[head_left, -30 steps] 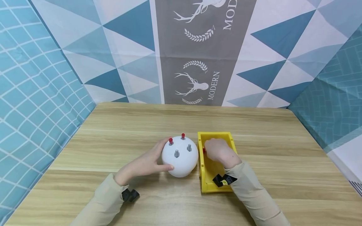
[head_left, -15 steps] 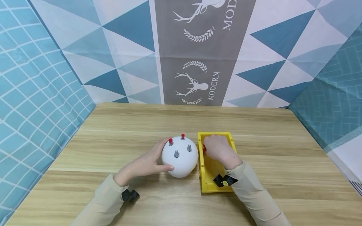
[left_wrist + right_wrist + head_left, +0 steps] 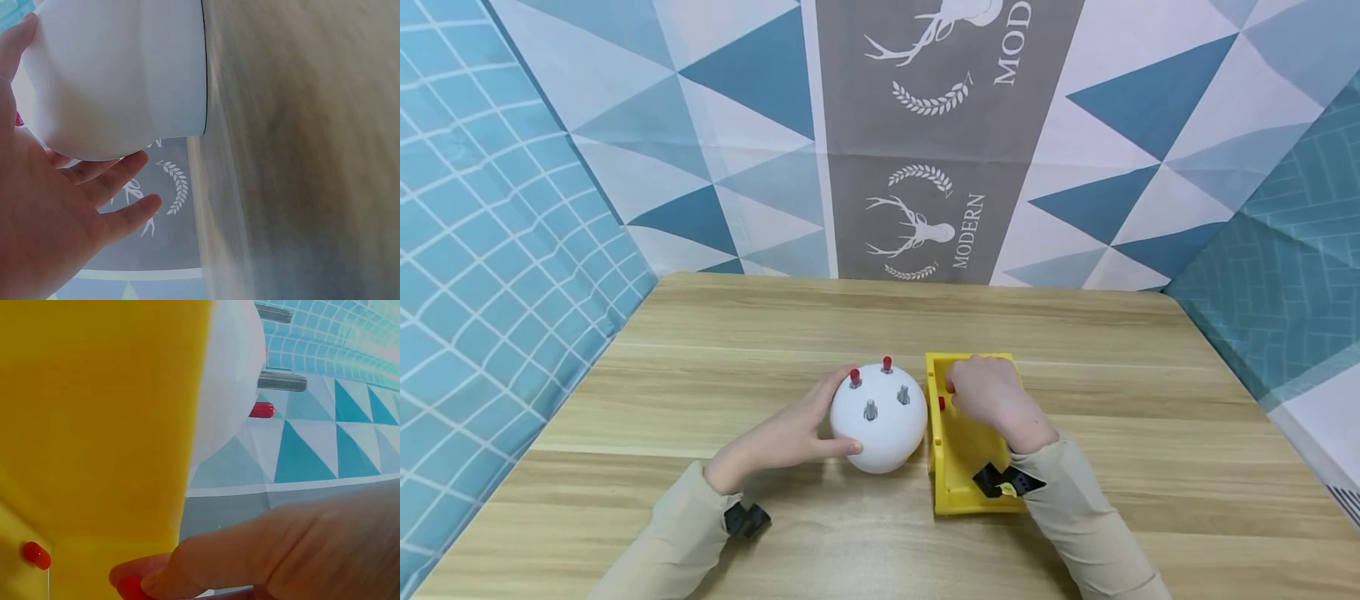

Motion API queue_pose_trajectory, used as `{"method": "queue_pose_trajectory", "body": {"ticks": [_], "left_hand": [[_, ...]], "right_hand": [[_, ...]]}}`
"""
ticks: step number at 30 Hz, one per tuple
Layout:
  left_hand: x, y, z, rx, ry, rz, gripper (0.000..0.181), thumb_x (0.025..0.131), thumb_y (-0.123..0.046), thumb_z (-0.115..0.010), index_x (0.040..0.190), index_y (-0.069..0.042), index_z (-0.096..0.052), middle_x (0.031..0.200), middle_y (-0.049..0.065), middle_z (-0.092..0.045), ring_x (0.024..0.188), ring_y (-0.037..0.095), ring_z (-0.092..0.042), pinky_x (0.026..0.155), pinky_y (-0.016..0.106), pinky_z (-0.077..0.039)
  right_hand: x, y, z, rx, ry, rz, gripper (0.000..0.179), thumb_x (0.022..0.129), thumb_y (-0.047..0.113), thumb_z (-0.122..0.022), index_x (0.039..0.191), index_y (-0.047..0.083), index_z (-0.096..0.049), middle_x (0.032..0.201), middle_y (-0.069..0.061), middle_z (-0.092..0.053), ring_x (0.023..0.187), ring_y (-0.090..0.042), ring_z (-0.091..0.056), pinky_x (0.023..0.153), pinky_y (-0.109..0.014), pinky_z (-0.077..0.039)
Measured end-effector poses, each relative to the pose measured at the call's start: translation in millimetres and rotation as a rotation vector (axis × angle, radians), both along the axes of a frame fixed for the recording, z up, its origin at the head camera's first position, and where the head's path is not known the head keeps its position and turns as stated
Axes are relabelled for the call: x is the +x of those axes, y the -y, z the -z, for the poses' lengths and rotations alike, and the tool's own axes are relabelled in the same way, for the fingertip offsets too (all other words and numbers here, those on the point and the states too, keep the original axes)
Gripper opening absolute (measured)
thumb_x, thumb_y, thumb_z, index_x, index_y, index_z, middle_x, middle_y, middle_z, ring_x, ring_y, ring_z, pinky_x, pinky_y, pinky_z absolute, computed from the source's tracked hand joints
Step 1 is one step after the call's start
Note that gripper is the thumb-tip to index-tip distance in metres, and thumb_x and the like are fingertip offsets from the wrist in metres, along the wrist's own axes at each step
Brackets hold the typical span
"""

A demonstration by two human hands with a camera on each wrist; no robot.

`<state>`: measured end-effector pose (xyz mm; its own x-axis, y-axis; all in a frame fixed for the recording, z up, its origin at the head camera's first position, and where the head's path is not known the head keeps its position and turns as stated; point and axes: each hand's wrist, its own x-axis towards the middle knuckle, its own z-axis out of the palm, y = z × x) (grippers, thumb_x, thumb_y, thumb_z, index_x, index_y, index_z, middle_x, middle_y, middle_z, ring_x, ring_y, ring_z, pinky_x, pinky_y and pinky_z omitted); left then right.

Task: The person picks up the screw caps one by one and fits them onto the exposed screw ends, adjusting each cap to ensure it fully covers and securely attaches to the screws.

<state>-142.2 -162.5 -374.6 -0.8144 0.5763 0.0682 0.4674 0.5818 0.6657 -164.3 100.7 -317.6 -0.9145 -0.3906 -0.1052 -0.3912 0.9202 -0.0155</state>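
A white, rounded body (image 3: 880, 437) stands on the table with metal threaded studs (image 3: 870, 410) on top; red caps (image 3: 855, 377) cover two of them. My left hand (image 3: 786, 433) holds its left side, thumb in front and fingers behind; the left wrist view shows my left hand (image 3: 56, 212) against the smooth white side. Over the yellow bin (image 3: 945, 500) is my right hand (image 3: 992, 392). In the right wrist view my right hand (image 3: 231, 556) pinches a red cap (image 3: 130, 589) between thumb and finger. Another red cap (image 3: 36, 555) lies inside the bin.
The bin stands close beside the white body, its left wall (image 3: 934, 417) right next to it. Underneath is a wood-grain table (image 3: 737, 333). Patterned cloth (image 3: 895, 108) hangs behind the table, with blue tiled-pattern cloth (image 3: 497, 208) at the left.
My right hand has risen a little and shifted right within the bin, now pinching a red cap. My left hand and the white body have stayed in place.
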Motion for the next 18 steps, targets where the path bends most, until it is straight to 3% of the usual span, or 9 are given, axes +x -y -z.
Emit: {"method": "queue_pose_trajectory", "body": {"ticks": [3,6,10,18], "left_hand": [[0.5,0.0,0.3,0.001,0.005,-0.004,0.099,0.073,-0.058,-0.064,0.145,-0.019,-0.011,0.146,0.008,-0.023,0.131,0.025,-0.031,0.102,0.047,-0.032],[1.1,0.0,0.6,0.001,0.007,-0.008,0.099,0.073,-0.059,-0.064,0.145,-0.017,-0.011,0.145,0.008,-0.023,0.130,0.025,-0.031,0.102,0.047,-0.032],[1.6,-0.5,0.6,0.001,0.009,-0.012,0.100,0.073,-0.059,-0.064,0.145,-0.014,-0.012,0.145,0.008,-0.024,0.129,0.025,-0.033,0.101,0.047,-0.033],[1.6,-0.6,0.7,-0.003,0.006,-0.017,0.100,0.073,-0.059,-0.065,0.145,-0.014,-0.012,0.145,0.008,-0.024,0.129,0.025,-0.033,0.101,0.047,-0.034]], "right_hand": [[0.3,-1.4,-1.5,-0.011,-0.007,-0.009,0.029,0.080,0.005,-0.054,0.055,0.017,-0.047,0.055,0.003,-0.040,0.054,-0.015,-0.041,0.047,-0.029,-0.031],[0.6,-3.0,-2.4,-0.019,-0.023,-0.012,0.015,0.080,0.006,-0.055,0.069,0.014,-0.061,0.062,0.003,-0.051,0.058,-0.016,-0.045,0.050,-0.031,-0.037],[0.9,-5.7,-3.2,-0.039,-0.065,-0.024,0.009,0.080,0.007,-0.058,0.084,0.012,-0.065,0.069,0.002,-0.058,0.060,-0.016,-0.049,0.053,-0.033,-0.042],[5.3,-9.2,-4.6,-0.117,-0.191,-0.090,0.005,0.077,0.008,-0.062,0.079,0.010,-0.058,0.061,0.002,-0.052,0.053,-0.016,-0.044,0.050,-0.030,-0.038]]}}
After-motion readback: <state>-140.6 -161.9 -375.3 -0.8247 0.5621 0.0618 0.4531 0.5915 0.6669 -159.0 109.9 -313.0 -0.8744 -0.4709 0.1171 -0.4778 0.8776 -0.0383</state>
